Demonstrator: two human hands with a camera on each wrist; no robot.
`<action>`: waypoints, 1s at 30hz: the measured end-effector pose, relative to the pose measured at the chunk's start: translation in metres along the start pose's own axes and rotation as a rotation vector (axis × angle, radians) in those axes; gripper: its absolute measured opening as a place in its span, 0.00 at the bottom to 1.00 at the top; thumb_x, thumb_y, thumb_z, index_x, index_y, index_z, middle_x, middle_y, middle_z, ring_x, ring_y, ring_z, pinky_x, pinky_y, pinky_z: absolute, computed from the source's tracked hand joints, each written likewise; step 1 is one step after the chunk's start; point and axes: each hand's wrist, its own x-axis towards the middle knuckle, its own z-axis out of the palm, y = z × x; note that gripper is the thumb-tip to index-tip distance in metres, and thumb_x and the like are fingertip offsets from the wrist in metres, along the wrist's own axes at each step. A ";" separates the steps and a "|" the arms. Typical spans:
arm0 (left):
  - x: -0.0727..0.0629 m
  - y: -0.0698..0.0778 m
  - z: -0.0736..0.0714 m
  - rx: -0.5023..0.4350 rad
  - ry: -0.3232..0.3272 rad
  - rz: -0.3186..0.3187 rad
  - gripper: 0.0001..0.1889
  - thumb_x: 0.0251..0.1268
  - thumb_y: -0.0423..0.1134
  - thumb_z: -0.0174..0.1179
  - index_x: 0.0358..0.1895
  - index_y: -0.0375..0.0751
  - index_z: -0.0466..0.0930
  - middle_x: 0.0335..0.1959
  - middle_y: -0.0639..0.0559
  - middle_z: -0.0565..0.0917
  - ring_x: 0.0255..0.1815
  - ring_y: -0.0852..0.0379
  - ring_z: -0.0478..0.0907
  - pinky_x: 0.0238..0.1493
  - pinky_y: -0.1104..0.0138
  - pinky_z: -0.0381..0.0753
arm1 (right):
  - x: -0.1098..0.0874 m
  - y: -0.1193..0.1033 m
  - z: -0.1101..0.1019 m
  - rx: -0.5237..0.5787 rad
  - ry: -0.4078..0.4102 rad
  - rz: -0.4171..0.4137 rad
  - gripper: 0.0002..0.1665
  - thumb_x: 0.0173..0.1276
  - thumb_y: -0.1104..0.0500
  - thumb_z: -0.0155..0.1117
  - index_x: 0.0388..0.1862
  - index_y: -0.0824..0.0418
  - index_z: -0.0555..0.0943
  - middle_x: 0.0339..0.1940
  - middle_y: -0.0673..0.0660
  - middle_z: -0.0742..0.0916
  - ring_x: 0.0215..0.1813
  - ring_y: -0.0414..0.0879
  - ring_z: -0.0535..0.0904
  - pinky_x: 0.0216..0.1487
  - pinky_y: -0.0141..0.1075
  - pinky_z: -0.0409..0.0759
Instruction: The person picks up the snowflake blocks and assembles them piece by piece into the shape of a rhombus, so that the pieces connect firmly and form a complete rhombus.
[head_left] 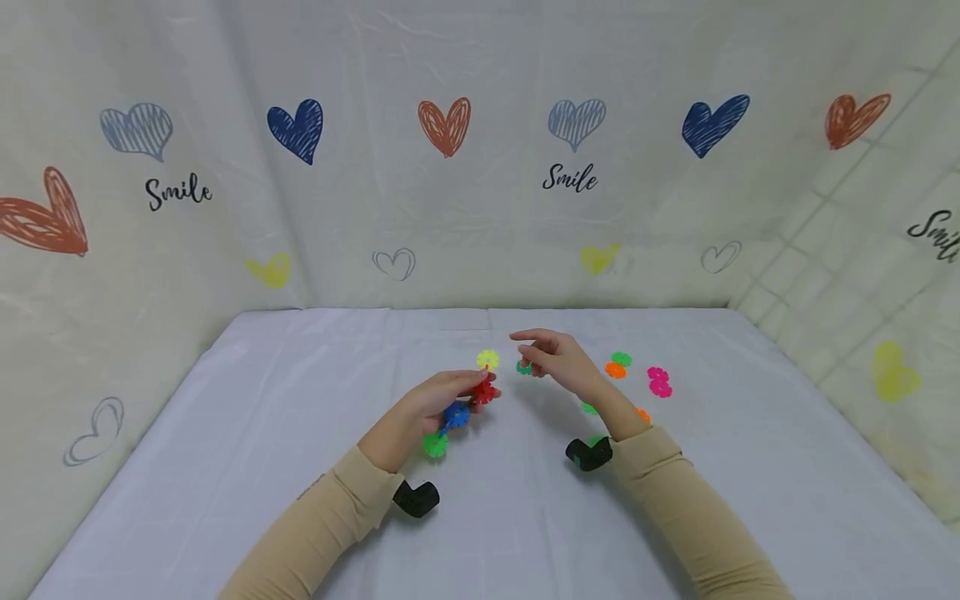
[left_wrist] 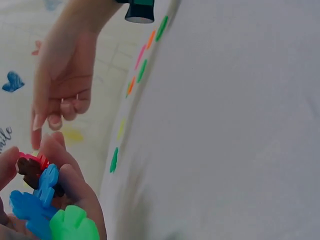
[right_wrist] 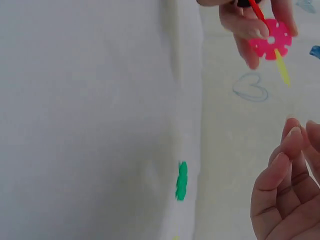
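Note:
My left hand (head_left: 422, 402) grips a joined chain of notched plastic flower discs. A yellow disc (head_left: 487, 359) stands at its far end, then come a red disc (head_left: 483, 392), a blue disc (head_left: 457, 414) and a light green disc (head_left: 435, 446). The right wrist view shows a pink disc (right_wrist: 270, 40) in the chain beside the yellow one; the left wrist view shows a dark disc (left_wrist: 30, 172) between the fingers. Just right of the chain, above the table, my right hand (head_left: 558, 360) holds nothing, its fingers loosely bent. A teal disc (head_left: 522, 367) lies on the table, partly behind its fingers.
On the white-covered table (head_left: 225, 467), loose discs lie right of the right hand: a green disc (head_left: 622, 358), an orange disc (head_left: 616, 370), pink discs (head_left: 661, 389) and others partly hidden by the right forearm. Behind the table hangs a printed curtain (head_left: 495, 217).

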 end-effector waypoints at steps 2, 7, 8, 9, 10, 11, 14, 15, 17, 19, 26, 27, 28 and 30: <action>-0.001 0.001 -0.002 -0.009 0.004 -0.009 0.26 0.81 0.48 0.54 0.70 0.34 0.74 0.51 0.47 0.88 0.36 0.58 0.80 0.32 0.72 0.70 | -0.003 0.002 -0.010 -0.032 0.016 0.014 0.21 0.79 0.57 0.60 0.66 0.63 0.79 0.41 0.70 0.84 0.43 0.71 0.76 0.48 0.47 0.81; -0.002 0.002 -0.006 0.011 0.037 -0.008 0.26 0.80 0.49 0.55 0.70 0.35 0.73 0.50 0.48 0.88 0.35 0.58 0.79 0.33 0.72 0.68 | -0.011 0.012 -0.042 -0.102 0.058 0.049 0.20 0.77 0.57 0.63 0.63 0.65 0.81 0.48 0.71 0.85 0.44 0.67 0.78 0.47 0.47 0.80; -0.002 0.002 -0.006 0.018 0.045 -0.006 0.26 0.80 0.49 0.55 0.70 0.35 0.74 0.49 0.48 0.87 0.35 0.58 0.79 0.34 0.72 0.68 | -0.013 0.014 -0.049 -0.117 0.066 0.061 0.20 0.77 0.57 0.64 0.62 0.65 0.81 0.48 0.70 0.85 0.44 0.65 0.78 0.47 0.46 0.80; -0.002 0.002 -0.007 0.021 0.053 -0.007 0.26 0.79 0.48 0.56 0.70 0.35 0.74 0.48 0.49 0.87 0.34 0.58 0.78 0.34 0.72 0.68 | -0.015 0.016 -0.055 -0.132 0.071 0.069 0.20 0.76 0.56 0.64 0.62 0.65 0.81 0.48 0.70 0.85 0.44 0.64 0.78 0.46 0.45 0.80; -0.002 0.002 -0.007 0.031 0.060 -0.006 0.26 0.79 0.49 0.56 0.70 0.35 0.74 0.47 0.49 0.87 0.33 0.59 0.78 0.34 0.72 0.68 | -0.018 0.017 -0.061 -0.149 0.077 0.080 0.20 0.76 0.56 0.65 0.61 0.65 0.81 0.48 0.69 0.85 0.44 0.63 0.78 0.45 0.44 0.80; -0.001 0.002 -0.008 0.030 0.061 -0.006 0.25 0.79 0.48 0.56 0.70 0.35 0.74 0.47 0.49 0.87 0.33 0.59 0.78 0.35 0.72 0.68 | -0.020 0.018 -0.067 -0.167 0.080 0.090 0.21 0.76 0.55 0.65 0.61 0.65 0.81 0.49 0.68 0.85 0.45 0.62 0.79 0.45 0.44 0.80; -0.001 0.002 -0.008 0.027 0.050 -0.006 0.25 0.79 0.48 0.56 0.69 0.34 0.75 0.46 0.49 0.87 0.32 0.60 0.78 0.35 0.72 0.69 | -0.029 0.020 -0.083 -0.221 0.081 0.115 0.21 0.76 0.54 0.65 0.60 0.66 0.81 0.49 0.67 0.86 0.45 0.60 0.79 0.44 0.44 0.80; -0.001 0.002 -0.008 0.028 0.047 -0.005 0.25 0.79 0.48 0.56 0.69 0.34 0.75 0.46 0.49 0.87 0.31 0.60 0.77 0.35 0.72 0.69 | -0.032 0.020 -0.088 -0.239 0.075 0.119 0.22 0.76 0.54 0.65 0.60 0.67 0.81 0.50 0.67 0.86 0.45 0.60 0.79 0.44 0.44 0.80; -0.001 0.002 -0.008 0.027 0.040 -0.002 0.26 0.79 0.48 0.56 0.69 0.34 0.75 0.47 0.49 0.87 0.31 0.61 0.77 0.35 0.72 0.69 | -0.038 0.022 -0.099 -0.274 0.061 0.133 0.22 0.76 0.54 0.64 0.60 0.68 0.81 0.49 0.67 0.86 0.46 0.61 0.80 0.45 0.45 0.80; -0.002 0.002 -0.009 0.032 0.040 0.002 0.26 0.79 0.49 0.56 0.69 0.34 0.75 0.47 0.49 0.87 0.30 0.61 0.77 0.35 0.72 0.68 | -0.044 0.026 -0.109 -0.304 0.044 0.154 0.22 0.76 0.54 0.64 0.60 0.68 0.81 0.48 0.66 0.87 0.45 0.61 0.80 0.45 0.45 0.80; -0.004 0.004 -0.010 0.030 0.050 -0.001 0.26 0.79 0.48 0.56 0.69 0.33 0.75 0.46 0.49 0.87 0.29 0.61 0.77 0.34 0.72 0.68 | -0.067 0.045 -0.142 -0.378 0.003 0.251 0.23 0.76 0.54 0.64 0.60 0.69 0.80 0.45 0.60 0.85 0.41 0.54 0.80 0.45 0.44 0.78; -0.004 0.003 -0.011 0.029 0.051 -0.001 0.26 0.79 0.48 0.56 0.69 0.33 0.75 0.46 0.49 0.87 0.29 0.61 0.77 0.34 0.72 0.67 | -0.069 0.048 -0.146 -0.386 0.000 0.266 0.23 0.76 0.54 0.64 0.59 0.70 0.80 0.44 0.60 0.85 0.41 0.53 0.80 0.45 0.43 0.78; -0.004 0.003 -0.011 0.030 0.052 -0.001 0.25 0.79 0.48 0.56 0.68 0.33 0.76 0.46 0.49 0.87 0.29 0.61 0.76 0.33 0.72 0.67 | -0.072 0.050 -0.150 -0.393 -0.001 0.284 0.23 0.75 0.54 0.64 0.59 0.71 0.80 0.44 0.60 0.85 0.40 0.53 0.79 0.43 0.43 0.78; -0.003 0.002 -0.011 0.028 0.050 0.002 0.25 0.79 0.47 0.56 0.68 0.33 0.76 0.46 0.50 0.88 0.29 0.62 0.76 0.33 0.73 0.68 | -0.075 0.055 -0.156 -0.411 -0.006 0.321 0.23 0.74 0.55 0.65 0.58 0.72 0.80 0.41 0.58 0.84 0.39 0.52 0.78 0.40 0.41 0.78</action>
